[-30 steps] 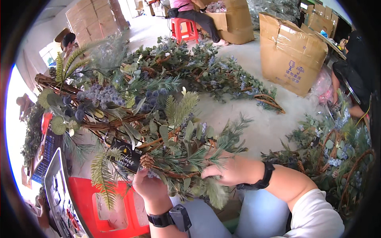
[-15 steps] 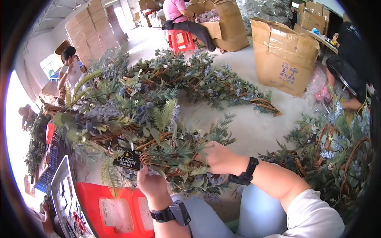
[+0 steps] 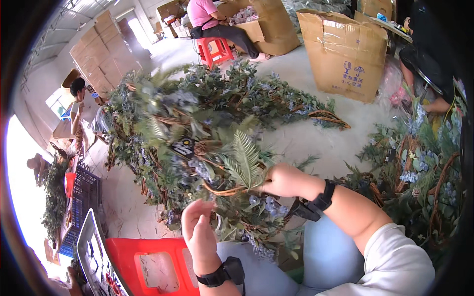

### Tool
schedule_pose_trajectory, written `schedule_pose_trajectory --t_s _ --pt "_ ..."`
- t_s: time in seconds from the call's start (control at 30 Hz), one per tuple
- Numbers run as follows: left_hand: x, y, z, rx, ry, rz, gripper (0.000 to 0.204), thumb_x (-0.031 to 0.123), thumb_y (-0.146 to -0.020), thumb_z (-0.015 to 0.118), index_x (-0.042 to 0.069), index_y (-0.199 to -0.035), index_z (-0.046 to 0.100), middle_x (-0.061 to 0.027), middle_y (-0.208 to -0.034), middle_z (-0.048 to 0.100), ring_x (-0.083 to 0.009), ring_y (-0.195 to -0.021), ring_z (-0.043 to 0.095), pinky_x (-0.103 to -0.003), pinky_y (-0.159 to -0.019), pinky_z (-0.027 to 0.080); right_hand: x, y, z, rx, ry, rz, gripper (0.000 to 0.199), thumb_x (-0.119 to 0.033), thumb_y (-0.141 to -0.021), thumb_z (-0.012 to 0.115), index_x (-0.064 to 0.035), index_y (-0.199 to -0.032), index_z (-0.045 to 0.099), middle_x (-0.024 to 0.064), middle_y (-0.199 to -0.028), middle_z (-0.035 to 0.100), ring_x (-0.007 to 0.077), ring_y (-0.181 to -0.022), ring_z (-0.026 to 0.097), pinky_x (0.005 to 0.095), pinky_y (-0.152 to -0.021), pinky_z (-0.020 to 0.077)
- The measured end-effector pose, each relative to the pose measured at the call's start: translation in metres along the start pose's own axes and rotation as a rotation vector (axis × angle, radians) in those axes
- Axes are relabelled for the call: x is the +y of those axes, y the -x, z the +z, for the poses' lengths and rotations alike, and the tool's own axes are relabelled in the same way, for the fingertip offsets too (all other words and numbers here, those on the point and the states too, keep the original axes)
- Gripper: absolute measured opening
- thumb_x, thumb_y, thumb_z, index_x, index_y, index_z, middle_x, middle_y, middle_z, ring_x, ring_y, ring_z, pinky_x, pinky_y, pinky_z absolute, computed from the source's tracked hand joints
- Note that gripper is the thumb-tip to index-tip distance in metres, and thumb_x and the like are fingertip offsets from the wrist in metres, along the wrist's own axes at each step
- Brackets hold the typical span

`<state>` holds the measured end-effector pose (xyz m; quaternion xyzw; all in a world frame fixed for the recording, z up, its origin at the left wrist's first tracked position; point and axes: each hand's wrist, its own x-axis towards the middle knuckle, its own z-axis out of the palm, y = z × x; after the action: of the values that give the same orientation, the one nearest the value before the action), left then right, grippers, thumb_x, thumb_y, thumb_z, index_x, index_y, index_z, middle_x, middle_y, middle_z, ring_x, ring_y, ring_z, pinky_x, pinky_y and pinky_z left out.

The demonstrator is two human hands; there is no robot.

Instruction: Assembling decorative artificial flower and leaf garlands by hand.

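Note:
In front of me is an artificial greenery wreath [image 3: 224,191] of brown twigs, with fern leaves, blue flower sprigs and blue berries. Partly smeared by motion, it carries a pine cone [image 3: 200,147] and a black tag [image 3: 183,147]. My right hand [image 3: 286,180] is closed on the wreath at its right side, where the twigs meet a light green fern leaf [image 3: 244,160]. Below the wreath, my left hand [image 3: 198,232] is raised with the thumb and fingers apart and nothing in it. Its fingertips are close to the lower twigs.
More wreaths [image 3: 291,101] lie behind, and others [image 3: 419,172] are at the right. A red plastic stool [image 3: 118,246] with a tray of tools [image 3: 94,256] stands left of my knees. Cardboard boxes [image 3: 340,54] and seated people [image 3: 202,15] are farther back.
My left hand has let go of the wreath near the pine cone and dropped lower. The wreath has turned, its tag and pine cone moving up and right, while my right hand keeps hold.

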<state>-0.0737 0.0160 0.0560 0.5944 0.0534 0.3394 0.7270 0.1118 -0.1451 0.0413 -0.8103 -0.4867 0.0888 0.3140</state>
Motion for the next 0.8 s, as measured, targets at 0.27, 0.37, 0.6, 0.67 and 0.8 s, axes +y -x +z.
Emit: schedule_pose_trajectory --t_s 0.27,0.37,0.6,0.67,0.8 --pt "-0.032 -0.003 0.003 -0.07 -0.436 -0.51 0.014 0.007 -0.084 0.051 -0.002 -0.094 0.055 -0.0016 -0.085 0.056 -0.0078 -0.08 0.048 -0.02 -0.073 0.038 0.072 -0.011 0.071 -0.574 0.104 0.381 0.052 -0.047 -0.076 0.052 0.0008 -0.094 0.061 0.017 -0.09 0.062 0.0319 -0.082 0.058 0.0388 -0.075 0.0447" --pt "-0.039 -0.001 -0.003 -0.102 -0.462 -0.568 0.016 0.011 -0.084 0.05 0.0 -0.094 0.056 -0.0022 -0.084 0.057 -0.0093 -0.081 0.05 -0.022 -0.074 0.038 0.079 -0.017 0.067 -0.539 -0.048 0.474 0.053 -0.047 -0.074 0.053 -0.0026 -0.103 0.059 0.0171 -0.104 0.059 0.0326 -0.091 0.056 0.0376 -0.081 0.043" --pt "-0.079 -0.016 -0.032 -0.094 -0.817 -0.647 0.017 0.008 -0.084 0.046 0.0 -0.093 0.059 -0.005 -0.086 0.06 -0.0122 -0.084 0.054 -0.025 -0.075 0.042 0.108 -0.017 0.072 -0.461 -0.084 0.634 0.042 -0.034 -0.077 0.05 0.0003 -0.1 0.059 0.0216 -0.104 0.058 0.0344 -0.095 0.056 0.0379 -0.083 0.0417" --pt "-0.09 -0.024 -0.047 -0.065 -0.649 -0.671 0.021 0.01 -0.082 0.045 0.001 -0.094 0.059 -0.0046 -0.084 0.061 -0.0132 -0.077 0.053 -0.026 -0.067 0.04 0.11 -0.016 0.078 -0.449 -0.051 0.685 0.041 -0.032 -0.077 0.05 0.0013 -0.099 0.059 0.0217 -0.104 0.058 0.0349 -0.096 0.055 0.0385 -0.084 0.0417" --pt "-0.088 -0.039 -0.066 -0.109 -0.331 -0.965 0.032 0.014 -0.084 0.039 0.005 -0.109 0.056 -0.0068 -0.107 0.06 -0.0196 -0.098 0.056 -0.035 -0.077 0.04 0.109 -0.009 0.081 -0.346 0.008 0.737 0.036 -0.026 -0.076 0.048 0.0007 -0.095 0.061 0.0215 -0.102 0.059 0.0375 -0.097 0.055 0.0403 -0.084 0.0424"
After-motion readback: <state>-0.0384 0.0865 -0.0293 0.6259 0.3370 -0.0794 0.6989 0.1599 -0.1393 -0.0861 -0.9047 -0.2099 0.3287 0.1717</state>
